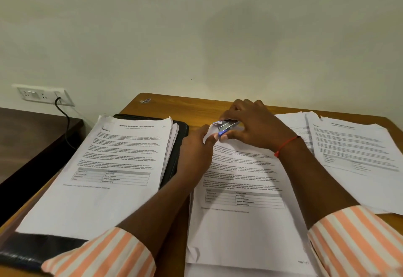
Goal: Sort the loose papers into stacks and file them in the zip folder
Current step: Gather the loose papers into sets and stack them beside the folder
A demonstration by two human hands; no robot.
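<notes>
A stack of printed papers (242, 211) lies in the middle of the wooden table. My right hand (255, 124) grips a small blue and silver stapler (226, 126) at the stack's top left corner. My left hand (196, 145) pinches that lifted corner of paper beside the stapler. To the left, a thicker paper stack (113, 167) headed "Sample Internship Documentation" rests on the black zip folder (178, 145), which lies flat beneath it. More loose papers (353, 156) are spread at the right.
The wooden table (174, 104) ends at a pale wall. A small sticker (145, 101) sits near its back left corner. Left of the table stands a dark lower surface (28, 137), with a wall socket (43, 95) and a black cable above it.
</notes>
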